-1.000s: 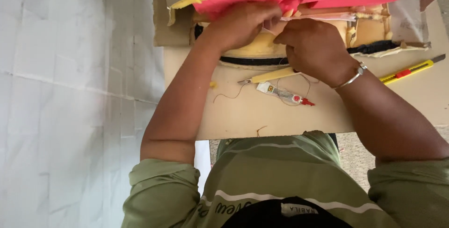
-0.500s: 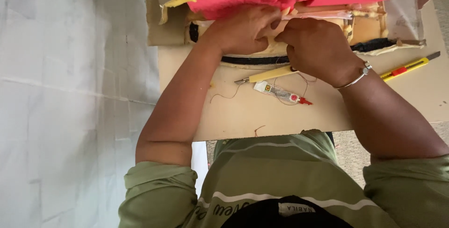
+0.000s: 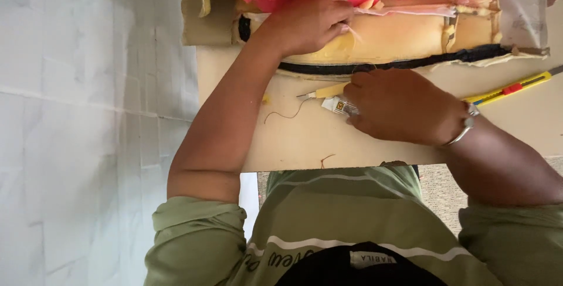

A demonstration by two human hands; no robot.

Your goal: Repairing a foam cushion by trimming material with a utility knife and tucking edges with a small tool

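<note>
L hand (image 3: pixel 308 22) pinches the foam edge (image 3: pixel 343 43) at bench (image 3: pixel 293 139) far edge, keeping the seam taut. R hand (image 3: pixel 399 107) covers a small glue tube (image 3: pixel 337 105) mid-bench; its grip hidden, can't tell.

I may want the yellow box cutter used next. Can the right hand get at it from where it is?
Probably yes: the yellow box cutter lies in the open on the board beside the right hand, nothing between.
</note>
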